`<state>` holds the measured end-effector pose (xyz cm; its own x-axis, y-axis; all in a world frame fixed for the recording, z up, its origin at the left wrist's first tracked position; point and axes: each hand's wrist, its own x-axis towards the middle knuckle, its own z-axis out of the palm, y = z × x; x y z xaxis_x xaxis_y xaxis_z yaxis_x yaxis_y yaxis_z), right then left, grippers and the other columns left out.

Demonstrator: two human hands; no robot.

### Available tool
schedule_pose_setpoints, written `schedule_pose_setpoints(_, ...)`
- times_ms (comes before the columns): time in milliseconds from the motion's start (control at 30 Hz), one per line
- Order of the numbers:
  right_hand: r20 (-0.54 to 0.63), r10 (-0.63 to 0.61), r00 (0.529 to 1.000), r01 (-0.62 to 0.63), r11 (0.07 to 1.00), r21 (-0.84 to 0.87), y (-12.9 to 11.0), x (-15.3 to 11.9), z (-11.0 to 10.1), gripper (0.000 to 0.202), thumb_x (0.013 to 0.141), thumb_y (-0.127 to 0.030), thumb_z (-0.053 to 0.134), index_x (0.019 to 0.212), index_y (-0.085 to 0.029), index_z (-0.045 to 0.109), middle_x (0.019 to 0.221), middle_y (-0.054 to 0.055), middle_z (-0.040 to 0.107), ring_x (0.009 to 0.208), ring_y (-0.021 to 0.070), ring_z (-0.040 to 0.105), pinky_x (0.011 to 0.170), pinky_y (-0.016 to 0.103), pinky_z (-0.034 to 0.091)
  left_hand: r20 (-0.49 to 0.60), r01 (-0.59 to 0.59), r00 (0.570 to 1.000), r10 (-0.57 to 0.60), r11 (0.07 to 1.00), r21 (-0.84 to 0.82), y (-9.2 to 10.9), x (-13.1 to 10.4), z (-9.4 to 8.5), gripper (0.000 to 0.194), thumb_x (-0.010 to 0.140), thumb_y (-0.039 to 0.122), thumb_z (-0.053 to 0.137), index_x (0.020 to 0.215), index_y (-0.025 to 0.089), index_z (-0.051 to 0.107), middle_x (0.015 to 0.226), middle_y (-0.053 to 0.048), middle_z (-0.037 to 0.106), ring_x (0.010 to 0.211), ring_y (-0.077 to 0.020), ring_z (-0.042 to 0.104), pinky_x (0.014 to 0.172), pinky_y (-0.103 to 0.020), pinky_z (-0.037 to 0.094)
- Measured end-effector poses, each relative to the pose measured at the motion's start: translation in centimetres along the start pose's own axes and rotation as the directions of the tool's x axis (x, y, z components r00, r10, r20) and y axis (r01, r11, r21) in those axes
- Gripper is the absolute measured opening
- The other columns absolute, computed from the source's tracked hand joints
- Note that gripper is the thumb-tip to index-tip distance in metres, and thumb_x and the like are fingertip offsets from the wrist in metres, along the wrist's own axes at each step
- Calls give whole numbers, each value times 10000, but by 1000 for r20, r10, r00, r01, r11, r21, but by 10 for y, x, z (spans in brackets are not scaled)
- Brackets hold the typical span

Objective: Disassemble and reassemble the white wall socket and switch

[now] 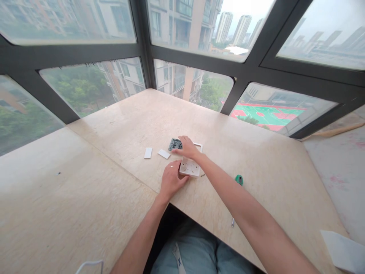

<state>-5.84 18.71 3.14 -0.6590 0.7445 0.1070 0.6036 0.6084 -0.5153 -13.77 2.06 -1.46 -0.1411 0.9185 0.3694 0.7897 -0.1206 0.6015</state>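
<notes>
My left hand (172, 179) is closed around the left side of a white wall-switch mounting box (190, 168), its thumb along the near edge. The box rests open side up on the table. Just beyond it, my right hand (188, 147) has thumb and fingers at the right edge of a dark grey switch module (174, 144), partly covering it. Behind that hand a white frame (201, 147) shows only in part. Two white rocker covers, an upright one (148, 153) and a slanted one (164, 154), lie left of the module.
A screwdriver with a green handle (239, 179) lies partly under my right forearm. The stone-patterned tabletop (114, 213) runs back to the windows. A white sheet-like piece (343, 251) lies at the right, and a white cable (89, 262) at the bottom left.
</notes>
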Motion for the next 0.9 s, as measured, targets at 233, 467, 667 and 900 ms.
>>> schedule_pose_setpoints(233,98,-126,987,124,992,28,24,-50,-41,887,752,-591,769,1472,-186,445,1492,181,499,1404,330,436,1155,505,334,26,25,999,-24,998,-57,5,3,-7,586,770,343,766,1294,232,529,1258,-108,665,1176,-313,628,1030,-492,486)
schedule_pose_setpoints(467,255,-161,954,178,983,-43,18,-90,-48,1021,572,-484,898,1448,-154,490,1410,237,559,1298,450,497,1039,646,387,17,29,999,-29,999,20,3,3,-2,652,769,412,760,1328,190,511,1264,-144,655,1191,-340,618,1025,-498,485)
schedule_pose_setpoints(667,250,-203,947,220,974,-44,9,-89,-63,993,628,-426,861,1487,-167,436,1393,201,587,1299,406,525,1077,588,392,20,42,999,-42,999,16,-2,2,0,625,791,396,740,1334,196,505,1259,-135,663,1190,-330,626,1031,-500,483)
schedule_pose_setpoints(900,51,-171,984,161,973,165,26,-157,-128,1056,722,-507,817,1584,-234,271,1602,141,384,1468,342,376,1194,534,325,23,36,999,-37,999,5,-2,3,-2,545,813,346,702,1306,196,527,1194,-113,702,1157,-306,651,1046,-491,488)
